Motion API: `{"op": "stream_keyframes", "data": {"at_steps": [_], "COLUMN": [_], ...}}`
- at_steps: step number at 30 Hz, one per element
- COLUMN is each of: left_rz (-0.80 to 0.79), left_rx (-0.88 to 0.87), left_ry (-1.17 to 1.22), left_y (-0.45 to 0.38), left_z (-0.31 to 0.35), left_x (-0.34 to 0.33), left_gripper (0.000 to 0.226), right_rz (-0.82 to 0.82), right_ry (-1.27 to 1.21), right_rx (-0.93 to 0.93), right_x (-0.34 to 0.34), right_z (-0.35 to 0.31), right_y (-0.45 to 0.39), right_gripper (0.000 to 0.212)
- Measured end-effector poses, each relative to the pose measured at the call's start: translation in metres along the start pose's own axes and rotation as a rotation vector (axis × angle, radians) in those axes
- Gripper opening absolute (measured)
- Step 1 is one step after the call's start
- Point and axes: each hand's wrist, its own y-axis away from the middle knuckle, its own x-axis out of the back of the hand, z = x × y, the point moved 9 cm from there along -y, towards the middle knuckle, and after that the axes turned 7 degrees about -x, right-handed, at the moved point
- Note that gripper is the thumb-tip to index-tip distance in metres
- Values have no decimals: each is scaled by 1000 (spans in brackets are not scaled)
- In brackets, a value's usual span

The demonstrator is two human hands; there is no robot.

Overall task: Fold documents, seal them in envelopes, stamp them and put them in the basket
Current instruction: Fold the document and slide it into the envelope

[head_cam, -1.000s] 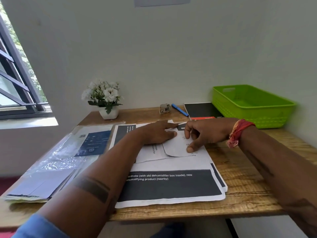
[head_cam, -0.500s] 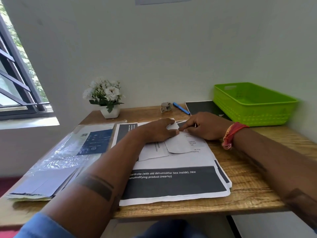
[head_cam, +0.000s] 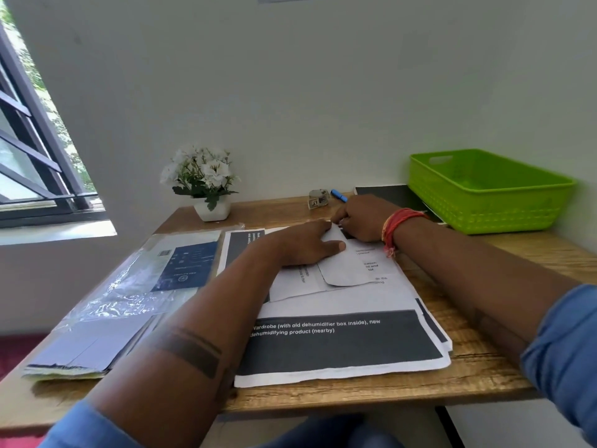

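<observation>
A white envelope [head_cam: 349, 270] lies with its rounded flap open toward me, on a stack of printed sheets [head_cam: 339, 344] at the desk's middle. A folded document [head_cam: 290, 284] sticks out from under it on the left. My left hand [head_cam: 303, 247] lies flat, its fingers pressing on the envelope and the folded document. My right hand [head_cam: 361, 218], with a red thread at the wrist, has its fingers curled at the envelope's far edge, fingertips meeting my left index finger. A green basket [head_cam: 484, 202] stands at the back right.
A clear plastic packet of envelopes [head_cam: 145, 279] lies on the left of the wooden desk [head_cam: 484, 376]. Along the wall stand a white flower pot [head_cam: 210, 182], a small stamp roll [head_cam: 318, 198], a blue pen [head_cam: 338, 195] and a black notebook [head_cam: 384, 194].
My right hand has slid from the envelope's near right side to its far edge and curled its fingers there. My left hand has stayed flat on the papers.
</observation>
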Motion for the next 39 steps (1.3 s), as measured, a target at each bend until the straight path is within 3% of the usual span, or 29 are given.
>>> {"op": "stream_keyframes", "data": {"at_steps": [9, 19, 23, 27, 30, 33, 35, 39], "left_rz": [34, 61, 148, 177, 104, 118, 153, 258], "left_rx": [19, -18, -105, -62, -14, 20, 19, -4], "left_ry": [41, 0, -55, -96, -165, -252, -270, -301], "left_y": [-10, -13, -10, -11, -15, -18, -19, -17], "left_z": [-14, -13, -1, 1, -5, -6, -4, 1], "left_x": [0, 4, 13, 12, 1, -1, 0, 12], "left_gripper": [94, 97, 87, 77, 82, 91, 84, 48], "right_rz": [87, 42, 134, 335, 284, 200, 232, 320], "right_ry": [-43, -236, -374, -511, -581, -395, -311, -365], "right_rx": [-36, -59, -63, -136, -201, -182, -166, -220], "right_x": [-5, -9, -2, 22, 17, 11, 16, 26], "right_z": [5, 13, 17, 30, 37, 30, 25, 29], "right_y": [-28, -37, -33, -28, -27, -24, -21, -12], "right_gripper": [28, 28, 24, 12, 32, 47, 53, 49]}}
